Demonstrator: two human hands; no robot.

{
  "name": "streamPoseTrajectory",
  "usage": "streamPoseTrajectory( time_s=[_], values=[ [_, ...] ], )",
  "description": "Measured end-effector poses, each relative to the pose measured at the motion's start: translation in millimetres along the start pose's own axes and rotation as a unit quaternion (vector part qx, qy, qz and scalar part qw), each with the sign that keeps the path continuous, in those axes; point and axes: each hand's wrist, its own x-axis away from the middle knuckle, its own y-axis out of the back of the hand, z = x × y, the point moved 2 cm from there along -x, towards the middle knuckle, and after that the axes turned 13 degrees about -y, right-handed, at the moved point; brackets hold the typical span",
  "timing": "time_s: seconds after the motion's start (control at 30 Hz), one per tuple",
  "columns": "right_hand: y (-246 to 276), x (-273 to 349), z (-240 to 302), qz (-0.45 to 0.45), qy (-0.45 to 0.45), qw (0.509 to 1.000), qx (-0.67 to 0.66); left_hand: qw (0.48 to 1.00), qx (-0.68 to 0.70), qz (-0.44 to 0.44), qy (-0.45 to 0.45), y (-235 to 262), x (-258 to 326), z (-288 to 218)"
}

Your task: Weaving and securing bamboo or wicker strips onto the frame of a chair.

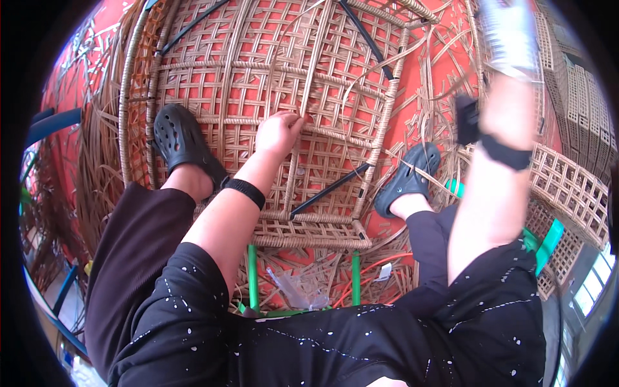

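A large woven rattan chair frame (258, 97) lies in front of me between my feet, its open lattice wound around rods. My left hand (278, 134) is at the middle of the lattice, fingers pinched on a flat rattan strip (308, 71) by a wrapped crossbar. That strip runs up and away from the fingertips. My right hand (509, 39) is raised at the upper right, away from the weave. It is pale and smeared by motion, so its fingers and anything in them cannot be made out. Beside that wrist is a blurred black object (467, 119).
Black clogs (184, 138) on my feet flank the frame. Cut strips litter the red floor (425, 71). Long loose strips (103, 148) heap at the left. Stacked woven panels (574, 97) stand at the right. Green legs (253, 277) show below the frame, near clear plastic (296, 290).
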Motion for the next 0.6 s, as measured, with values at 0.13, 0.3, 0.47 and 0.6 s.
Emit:
streamPoseTrajectory(
  time_s=[0.13, 0.3, 0.47, 0.6],
  values=[
    [-171, 161, -137, -0.092, 0.099, 0.938, 0.319, 0.989, 0.039, 0.09, 0.115, 18, -4, 7],
    [-248, 228, -289, 0.121, -0.386, 0.911, -0.076, 0.992, 0.075, 0.082, 0.053, 13, -8, 18],
    [-264, 233, -312, 0.071, -0.434, 0.869, -0.229, 0.984, 0.101, 0.11, 0.091, 13, -5, 12],
    [-263, 223, -306, 0.114, -0.461, 0.87, -0.129, 0.975, 0.167, 0.111, 0.096, 9, -6, 11]
  ],
)
